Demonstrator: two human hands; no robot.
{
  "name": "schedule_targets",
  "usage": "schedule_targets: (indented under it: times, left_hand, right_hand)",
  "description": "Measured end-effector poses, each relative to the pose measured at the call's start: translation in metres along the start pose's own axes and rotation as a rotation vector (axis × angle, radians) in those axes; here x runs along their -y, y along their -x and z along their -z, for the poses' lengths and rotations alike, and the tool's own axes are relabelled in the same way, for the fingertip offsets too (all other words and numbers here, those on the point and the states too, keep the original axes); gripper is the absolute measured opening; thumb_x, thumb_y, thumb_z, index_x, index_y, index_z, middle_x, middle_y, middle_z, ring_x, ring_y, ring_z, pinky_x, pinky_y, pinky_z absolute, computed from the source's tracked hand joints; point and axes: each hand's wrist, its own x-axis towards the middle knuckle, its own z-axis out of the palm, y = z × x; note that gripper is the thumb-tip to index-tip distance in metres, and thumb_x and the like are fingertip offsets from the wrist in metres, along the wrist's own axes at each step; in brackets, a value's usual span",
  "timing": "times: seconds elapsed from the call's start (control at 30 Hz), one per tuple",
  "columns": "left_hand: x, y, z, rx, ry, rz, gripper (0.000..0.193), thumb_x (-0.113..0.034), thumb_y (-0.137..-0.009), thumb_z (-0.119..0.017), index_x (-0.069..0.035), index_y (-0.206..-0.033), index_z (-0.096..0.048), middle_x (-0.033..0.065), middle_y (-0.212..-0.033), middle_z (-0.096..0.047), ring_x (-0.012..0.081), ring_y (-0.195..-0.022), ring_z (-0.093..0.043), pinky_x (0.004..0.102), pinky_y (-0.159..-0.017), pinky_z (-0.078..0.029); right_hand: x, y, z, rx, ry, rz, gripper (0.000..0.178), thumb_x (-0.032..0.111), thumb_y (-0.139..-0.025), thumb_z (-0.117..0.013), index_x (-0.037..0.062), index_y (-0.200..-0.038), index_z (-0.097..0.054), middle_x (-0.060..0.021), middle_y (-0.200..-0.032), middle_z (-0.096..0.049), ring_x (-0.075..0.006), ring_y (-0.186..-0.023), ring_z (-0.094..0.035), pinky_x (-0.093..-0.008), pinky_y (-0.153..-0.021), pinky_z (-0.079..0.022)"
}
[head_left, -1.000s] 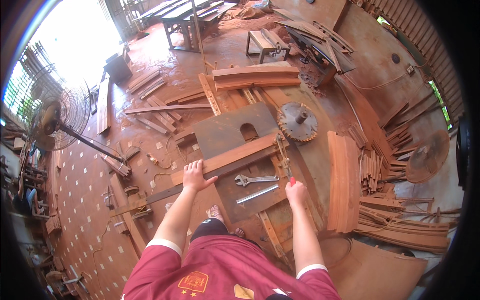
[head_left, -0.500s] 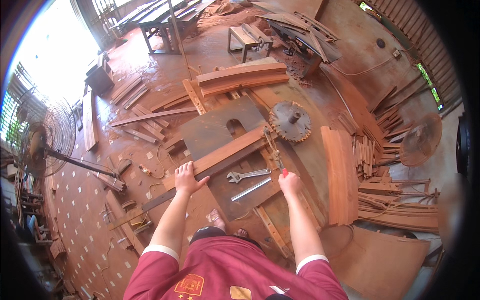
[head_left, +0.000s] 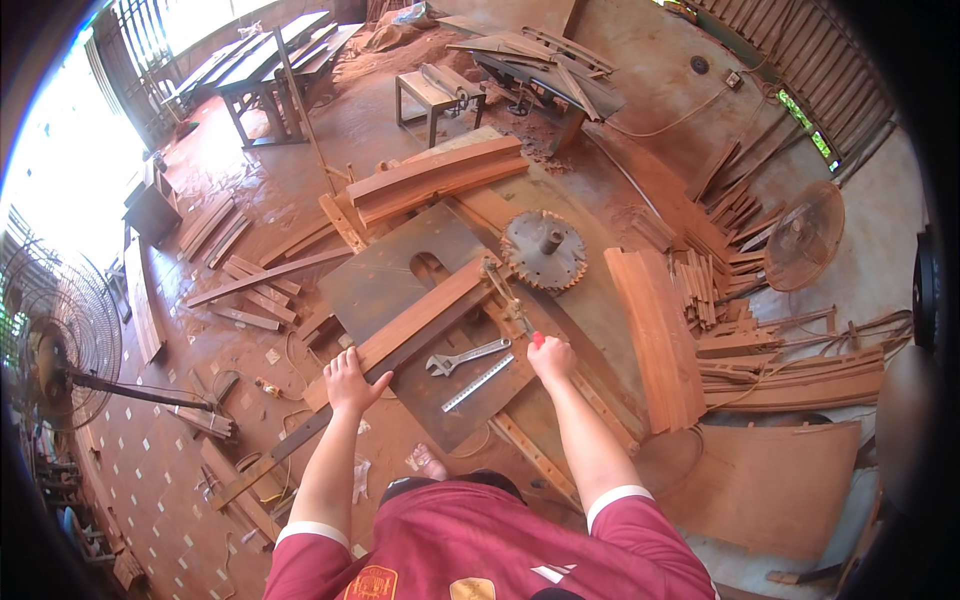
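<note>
Head: plank [head_left: 420,316] lengthwise to upper-right

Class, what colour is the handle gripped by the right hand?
The handle in the right hand shows red in the head view.

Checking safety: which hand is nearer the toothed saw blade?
Right. The right hand, on the red handle, is below the toothed saw blade in the picture; the left hand, on the wooden board, lies farther off, lower left.
</note>
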Motion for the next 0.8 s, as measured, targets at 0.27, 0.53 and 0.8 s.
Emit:
schedule_targets:
  times: [0.27,0.53,0.8]
  left_hand:
    - [0.007,-0.005,-0.004,-0.049,-0.026,-0.023,0.1,-0.071,-0.078,-0.076,0.003,-0.141,-0.052,0.0188,-0.132,-0.062,0.0358,-0.124,-0.056,0.0477,-0.111,-0.039]
    - [0.01,-0.011,-0.005,-0.059,-0.044,-0.043,0.099,-0.073,-0.08,-0.074,0.002,-0.14,-0.051,0.0188,-0.133,-0.061,0.0356,-0.123,-0.056,0.0476,-0.111,-0.039]
    - [0.011,-0.012,-0.005,-0.031,-0.055,-0.031,0.1,-0.069,-0.079,-0.076,0.004,-0.142,-0.05,0.0178,-0.132,-0.06,0.036,-0.125,-0.055,0.0478,-0.111,-0.037]
  right_hand:
    - [0.007,-0.007,-0.005,-0.015,0.048,0.006,0.037,0.043,-0.086,-0.068,0.0078,-0.086,-0.079,-0.0228,-0.087,-0.077,-0.0425,-0.085,-0.077,-0.0542,-0.079,-0.062]
    - [0.007,-0.008,-0.009,-0.041,0.038,0.025,0.037,0.043,-0.086,-0.068,0.0082,-0.085,-0.079,-0.0213,-0.085,-0.077,-0.041,-0.084,-0.076,-0.0533,-0.078,-0.062]
    - [0.014,-0.006,-0.001,-0.021,-0.016,0.015,0.036,0.043,-0.087,-0.067,0.0094,-0.085,-0.079,-0.0206,-0.086,-0.077,-0.0412,-0.084,-0.076,-0.053,-0.078,-0.061]
